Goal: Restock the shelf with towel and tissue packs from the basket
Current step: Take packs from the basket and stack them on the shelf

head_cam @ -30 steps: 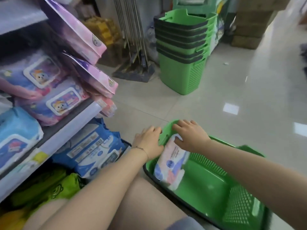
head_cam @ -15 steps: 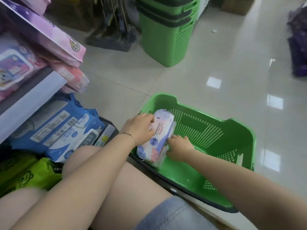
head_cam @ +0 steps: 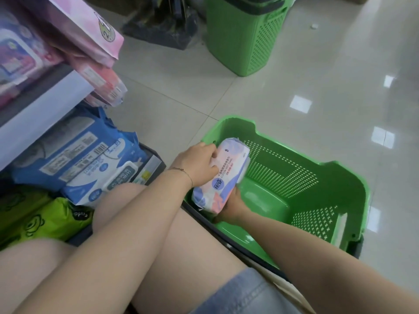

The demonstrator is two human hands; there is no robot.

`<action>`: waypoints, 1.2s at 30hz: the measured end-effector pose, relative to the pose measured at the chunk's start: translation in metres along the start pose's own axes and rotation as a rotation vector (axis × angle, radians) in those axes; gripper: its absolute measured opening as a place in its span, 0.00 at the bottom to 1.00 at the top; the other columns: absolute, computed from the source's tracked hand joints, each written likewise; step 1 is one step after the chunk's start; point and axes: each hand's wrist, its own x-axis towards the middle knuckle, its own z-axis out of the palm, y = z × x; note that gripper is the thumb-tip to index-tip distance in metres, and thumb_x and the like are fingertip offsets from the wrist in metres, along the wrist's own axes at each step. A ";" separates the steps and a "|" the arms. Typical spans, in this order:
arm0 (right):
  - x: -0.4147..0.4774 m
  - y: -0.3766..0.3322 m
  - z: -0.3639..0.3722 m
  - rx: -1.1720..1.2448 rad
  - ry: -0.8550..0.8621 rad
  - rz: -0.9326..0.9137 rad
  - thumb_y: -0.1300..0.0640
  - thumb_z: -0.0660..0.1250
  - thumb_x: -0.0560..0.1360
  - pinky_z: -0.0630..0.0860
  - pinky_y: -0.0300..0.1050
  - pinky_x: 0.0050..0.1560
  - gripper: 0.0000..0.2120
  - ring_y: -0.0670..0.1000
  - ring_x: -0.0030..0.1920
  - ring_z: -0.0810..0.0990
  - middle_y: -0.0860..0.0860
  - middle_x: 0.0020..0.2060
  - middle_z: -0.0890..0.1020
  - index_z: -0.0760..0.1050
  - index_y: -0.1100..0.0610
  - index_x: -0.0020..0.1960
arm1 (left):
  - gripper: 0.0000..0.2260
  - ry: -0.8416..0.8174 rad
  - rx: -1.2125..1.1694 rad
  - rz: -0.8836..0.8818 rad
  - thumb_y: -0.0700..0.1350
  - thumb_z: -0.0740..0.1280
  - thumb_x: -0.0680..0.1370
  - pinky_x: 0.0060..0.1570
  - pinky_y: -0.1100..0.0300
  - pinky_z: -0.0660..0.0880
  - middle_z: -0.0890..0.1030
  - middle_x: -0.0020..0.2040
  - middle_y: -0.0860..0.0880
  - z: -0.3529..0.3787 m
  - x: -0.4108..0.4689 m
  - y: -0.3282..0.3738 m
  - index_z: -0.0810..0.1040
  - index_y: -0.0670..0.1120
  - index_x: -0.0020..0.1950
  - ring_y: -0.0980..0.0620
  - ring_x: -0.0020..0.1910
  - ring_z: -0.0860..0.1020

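The shelf [head_cam: 45, 105] stands left of the basket [head_cam: 353, 177]. The step in hand looks like lifting the cotton towel pack [head_cam: 223, 175] from the basket's near-left corner. The left hand [head_cam: 199, 164] grips its upper edge and the right hand [head_cam: 233, 207] cups its lower end. Next it must clear the basket's rim, going left.

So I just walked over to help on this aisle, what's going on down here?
A person beside the shelf grips a cotton towel pack with both hands: the left hand on its upper side, the right hand under its lower end. The pack is at the near left corner of the green basket on the floor, not yet on the shelf, whose lower level holds blue packs.
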 end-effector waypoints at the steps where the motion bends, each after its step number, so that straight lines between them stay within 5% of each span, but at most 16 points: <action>1: -0.005 0.001 -0.001 0.078 0.006 -0.003 0.55 0.76 0.68 0.58 0.50 0.72 0.49 0.57 0.73 0.57 0.55 0.73 0.57 0.46 0.59 0.77 | 0.11 -0.009 0.000 0.000 0.47 0.65 0.75 0.55 0.51 0.72 0.73 0.55 0.48 0.000 -0.001 0.000 0.74 0.49 0.57 0.47 0.53 0.74; 6: -0.006 0.009 -0.004 0.169 0.089 0.017 0.57 0.82 0.58 0.70 0.47 0.61 0.55 0.56 0.63 0.71 0.54 0.64 0.68 0.51 0.55 0.75 | 0.11 -0.023 0.001 -0.002 0.47 0.64 0.75 0.54 0.53 0.73 0.73 0.56 0.49 0.001 -0.003 -0.003 0.73 0.49 0.57 0.48 0.52 0.74; 14: -0.016 0.031 -0.051 -0.065 -0.078 0.116 0.53 0.81 0.58 0.73 0.42 0.42 0.47 0.53 0.51 0.73 0.55 0.59 0.72 0.59 0.57 0.70 | 0.11 -0.055 0.053 0.016 0.47 0.63 0.76 0.55 0.52 0.73 0.72 0.57 0.49 -0.001 -0.014 0.007 0.72 0.50 0.58 0.48 0.54 0.74; 17: -0.024 0.037 -0.074 -0.236 -0.123 0.137 0.49 0.81 0.59 0.74 0.43 0.44 0.42 0.52 0.51 0.73 0.52 0.55 0.73 0.63 0.57 0.66 | 0.12 -0.054 0.120 0.083 0.47 0.61 0.76 0.55 0.54 0.71 0.73 0.58 0.50 -0.001 -0.017 0.016 0.71 0.50 0.60 0.48 0.56 0.73; 23: -0.038 0.030 -0.127 -0.416 -0.182 0.177 0.48 0.81 0.58 0.76 0.40 0.35 0.43 0.51 0.45 0.79 0.52 0.48 0.76 0.65 0.62 0.65 | 0.13 -0.053 0.261 0.148 0.48 0.60 0.77 0.57 0.54 0.70 0.73 0.60 0.51 -0.008 -0.023 0.026 0.70 0.51 0.62 0.49 0.59 0.73; 27: -0.046 0.017 -0.160 -0.449 -0.159 0.153 0.46 0.81 0.57 0.81 0.43 0.39 0.47 0.51 0.43 0.82 0.54 0.47 0.80 0.63 0.65 0.67 | 0.13 -0.036 0.282 0.114 0.49 0.60 0.77 0.55 0.54 0.70 0.73 0.59 0.49 -0.023 -0.030 0.028 0.71 0.50 0.61 0.48 0.58 0.73; 32: -0.052 -0.005 -0.192 -0.477 -0.157 0.132 0.44 0.80 0.55 0.80 0.41 0.36 0.29 0.48 0.31 0.81 0.53 0.37 0.85 0.78 0.61 0.47 | 0.17 -0.036 0.294 0.067 0.50 0.62 0.77 0.57 0.54 0.71 0.72 0.62 0.49 -0.045 -0.042 0.030 0.69 0.51 0.65 0.48 0.59 0.73; 36: -0.065 -0.040 -0.220 -0.428 -0.125 0.109 0.44 0.81 0.53 0.80 0.41 0.37 0.30 0.50 0.30 0.83 0.54 0.34 0.85 0.77 0.63 0.46 | 0.18 -0.009 0.279 0.031 0.48 0.62 0.76 0.59 0.52 0.71 0.71 0.63 0.49 -0.066 -0.054 0.030 0.68 0.51 0.66 0.48 0.59 0.73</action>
